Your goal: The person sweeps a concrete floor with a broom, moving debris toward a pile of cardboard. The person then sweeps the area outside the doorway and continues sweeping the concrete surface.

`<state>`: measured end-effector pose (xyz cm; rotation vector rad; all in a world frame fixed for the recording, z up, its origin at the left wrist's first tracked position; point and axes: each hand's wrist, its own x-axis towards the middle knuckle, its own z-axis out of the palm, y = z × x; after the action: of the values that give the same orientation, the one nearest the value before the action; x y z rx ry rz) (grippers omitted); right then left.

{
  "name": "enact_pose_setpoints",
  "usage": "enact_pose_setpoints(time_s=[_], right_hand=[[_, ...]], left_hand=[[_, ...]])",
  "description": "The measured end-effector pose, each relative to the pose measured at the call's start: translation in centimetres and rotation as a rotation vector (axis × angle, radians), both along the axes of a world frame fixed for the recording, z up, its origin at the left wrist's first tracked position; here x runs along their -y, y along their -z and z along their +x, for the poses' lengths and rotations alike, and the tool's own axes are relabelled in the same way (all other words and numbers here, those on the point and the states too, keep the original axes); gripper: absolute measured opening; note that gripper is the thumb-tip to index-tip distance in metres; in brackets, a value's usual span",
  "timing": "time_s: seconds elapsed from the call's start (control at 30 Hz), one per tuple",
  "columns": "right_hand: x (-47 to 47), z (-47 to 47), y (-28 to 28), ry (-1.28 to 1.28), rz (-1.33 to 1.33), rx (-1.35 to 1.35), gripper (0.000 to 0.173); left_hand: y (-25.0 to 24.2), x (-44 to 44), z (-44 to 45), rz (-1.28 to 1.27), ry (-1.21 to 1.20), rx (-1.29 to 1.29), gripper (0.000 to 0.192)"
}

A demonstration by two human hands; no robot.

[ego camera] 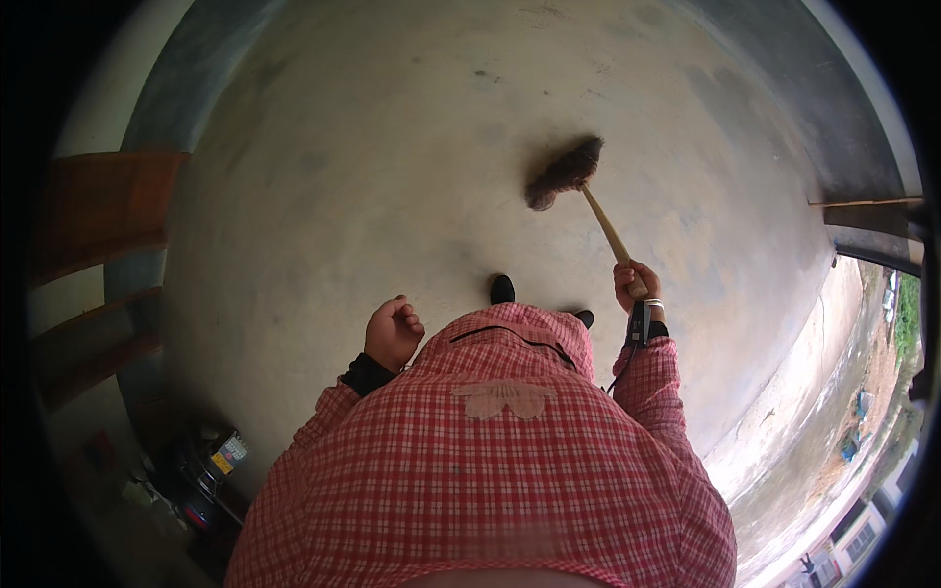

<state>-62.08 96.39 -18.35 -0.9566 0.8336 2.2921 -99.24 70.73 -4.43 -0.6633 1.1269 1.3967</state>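
Note:
My right hand (637,284) grips the end of a broom's pale wooden handle (606,225). From there the handle runs away from me and slightly left to a dark brown bristle head (566,175). The bristles spread against the bare, stained concrete floor (382,162), ahead of my shoes and to the right. My left hand (395,333) hangs beside my checked garment with its fingers curled in and nothing visible in them. A black band circles the left wrist; the right wrist carries a small dark device with a cord.
A brown wooden piece of furniture (110,209) stands along the left wall. A motorcycle (202,478), partly in shadow, is at the lower left. On the right, an open doorway (834,294) gives onto bright outdoor ground. My black shoe (502,289) shows below the garment's hem.

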Motion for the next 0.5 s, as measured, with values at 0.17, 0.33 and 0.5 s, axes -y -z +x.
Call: enact_pose_setpoints(time_s=[0.17,0.33,0.5], right_hand=[[5.8,2.0,-1.7,-0.098,0.252,0.414,0.035],[10.4,4.8,-6.6,-0.243,0.257,0.351,0.065],[8.7,6.9,-6.5,-0.477,0.274,0.039,0.056]], left_hand=[[-0.6,-0.6,2.9,-0.01,0.032,0.012,0.009],[-1.2,-1.9,6.1,-0.022,0.041,-0.009,0.005],[-1.1,-3.4,10.2,-0.026,0.13,0.0,0.004]])
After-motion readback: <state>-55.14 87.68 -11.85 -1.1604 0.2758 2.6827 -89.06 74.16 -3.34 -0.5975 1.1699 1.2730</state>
